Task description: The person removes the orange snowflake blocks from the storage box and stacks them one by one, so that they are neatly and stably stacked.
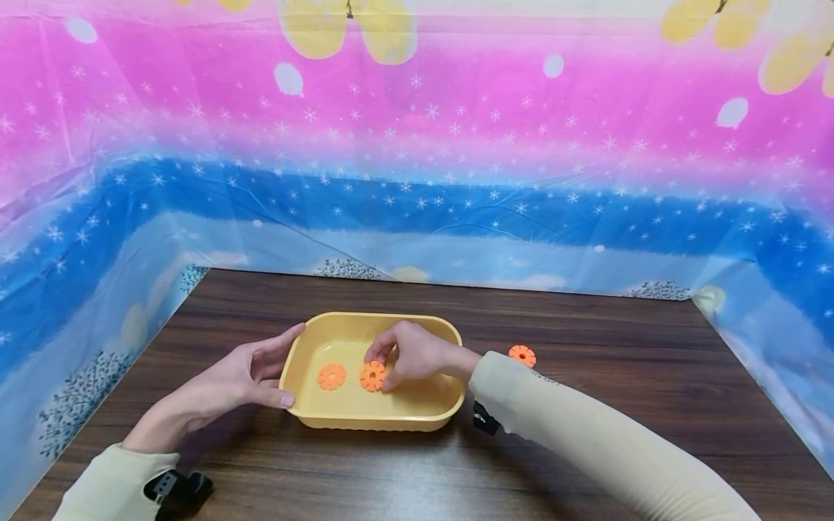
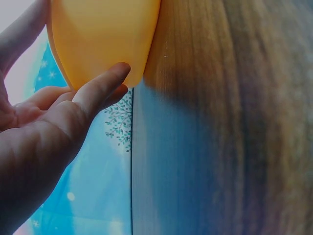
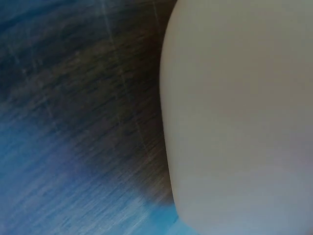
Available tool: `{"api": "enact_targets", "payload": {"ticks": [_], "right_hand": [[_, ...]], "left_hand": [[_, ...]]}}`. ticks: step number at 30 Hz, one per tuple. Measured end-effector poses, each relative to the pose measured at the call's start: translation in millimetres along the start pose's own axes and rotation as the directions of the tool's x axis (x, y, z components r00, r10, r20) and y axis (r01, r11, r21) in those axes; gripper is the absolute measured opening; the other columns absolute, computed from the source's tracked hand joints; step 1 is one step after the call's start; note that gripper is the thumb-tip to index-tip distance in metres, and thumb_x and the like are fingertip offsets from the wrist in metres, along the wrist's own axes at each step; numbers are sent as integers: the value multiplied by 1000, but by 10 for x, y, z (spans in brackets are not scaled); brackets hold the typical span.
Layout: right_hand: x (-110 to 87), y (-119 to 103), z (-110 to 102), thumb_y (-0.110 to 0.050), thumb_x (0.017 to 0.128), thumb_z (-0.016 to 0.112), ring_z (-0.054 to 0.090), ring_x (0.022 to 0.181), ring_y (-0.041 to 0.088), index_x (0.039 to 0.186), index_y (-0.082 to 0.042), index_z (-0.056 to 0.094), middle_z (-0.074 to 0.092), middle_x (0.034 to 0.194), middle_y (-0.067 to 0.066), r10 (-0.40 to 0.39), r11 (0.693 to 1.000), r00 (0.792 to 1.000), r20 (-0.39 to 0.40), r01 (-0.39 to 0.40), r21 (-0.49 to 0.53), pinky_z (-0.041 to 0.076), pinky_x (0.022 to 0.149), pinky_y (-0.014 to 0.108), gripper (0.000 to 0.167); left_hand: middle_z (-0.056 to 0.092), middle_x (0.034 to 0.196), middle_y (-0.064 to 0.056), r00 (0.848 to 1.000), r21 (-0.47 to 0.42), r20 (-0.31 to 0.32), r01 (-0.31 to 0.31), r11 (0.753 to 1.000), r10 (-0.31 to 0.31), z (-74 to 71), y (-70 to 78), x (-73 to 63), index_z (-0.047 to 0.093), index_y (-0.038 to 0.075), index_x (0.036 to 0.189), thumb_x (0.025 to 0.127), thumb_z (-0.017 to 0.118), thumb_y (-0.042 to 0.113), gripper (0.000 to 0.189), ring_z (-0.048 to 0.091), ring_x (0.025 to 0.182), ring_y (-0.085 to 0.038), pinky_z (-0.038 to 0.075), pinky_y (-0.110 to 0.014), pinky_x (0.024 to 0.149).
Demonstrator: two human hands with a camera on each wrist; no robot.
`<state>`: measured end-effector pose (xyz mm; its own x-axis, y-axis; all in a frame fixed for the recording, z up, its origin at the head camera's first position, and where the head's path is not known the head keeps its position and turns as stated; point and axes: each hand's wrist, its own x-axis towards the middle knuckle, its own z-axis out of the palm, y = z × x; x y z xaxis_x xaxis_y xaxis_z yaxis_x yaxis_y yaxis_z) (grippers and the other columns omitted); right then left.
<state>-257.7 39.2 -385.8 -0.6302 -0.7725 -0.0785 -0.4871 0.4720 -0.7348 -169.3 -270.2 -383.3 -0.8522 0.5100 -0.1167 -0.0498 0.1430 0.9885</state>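
A yellow plastic basin [image 1: 374, 417] with rounded corners stands on the table. My left hand [image 1: 224, 376] grips its left end, thumb at the near corner and fingers at the far one. The left wrist view shows that hand [image 2: 58, 115] with its fingertips against the basin's outer wall [image 2: 105, 44]. Inside the basin, my right hand [image 1: 417, 353] pinches an orange notched flower disc [image 1: 373, 376] close over the floor. Left of it, a second orange disc [image 1: 331, 376] lies flat in the basin. In the right wrist view the basin wall [image 3: 239, 117] hides the right hand.
A third orange disc [image 1: 522, 355] lies on the dark wood table [image 1: 586, 325] right of the basin, just beyond my right sleeve [image 1: 554, 412]. A patterned pink and blue cloth [image 1: 417, 145] hangs around the table's back and sides.
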Motion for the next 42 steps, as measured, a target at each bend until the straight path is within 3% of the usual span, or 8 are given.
{"api": "enact_targets", "payload": {"ticks": [15, 27, 31, 42], "right_hand": [[-65, -43, -94, 7, 80, 86, 53, 69, 11, 117, -1, 79, 71, 89, 2, 25, 987, 1000, 1, -24, 160, 41, 59, 21, 38], [-184, -112, -193, 6, 80, 84, 39, 51, 13, 120, -2, 78, 69, 92, 6, 20, 965, 1000, -12, -16, 262, 39, 56, 22, 40], [-251, -149, -242, 4, 82, 85, 34, 50, 13, 122, -3, 78, 68, 95, 6, 30, 958, 999, -20, -23, 285, 35, 54, 23, 41], [-422, -137, -430, -3, 83, 89, 41, 60, 17, 124, -5, 77, 62, 95, 10, 17, 970, 998, -66, 0, 244, 32, 56, 25, 43]], "left_hand": [[9, 173, -23, 1000, -7, 6, -6, 1000, 6, -1, -5, 3, 8, 5, 169, 89, 81, -2, 109, 23, 152, -49, 51, -34, 104], [8, 173, -24, 1000, -15, 14, -13, 1000, 13, 5, 1, 5, 7, 4, 169, 89, 80, -4, 109, 23, 151, -49, 52, -34, 104], [7, 173, -23, 1000, -12, 11, -20, 1000, 20, 5, -2, 8, 7, 4, 169, 89, 80, -4, 109, 23, 151, -50, 52, -34, 104], [8, 174, -22, 1000, -14, 10, -28, 1000, 28, 2, -16, 2, 9, 5, 169, 89, 80, -4, 108, 23, 151, -49, 52, -35, 103]]}}
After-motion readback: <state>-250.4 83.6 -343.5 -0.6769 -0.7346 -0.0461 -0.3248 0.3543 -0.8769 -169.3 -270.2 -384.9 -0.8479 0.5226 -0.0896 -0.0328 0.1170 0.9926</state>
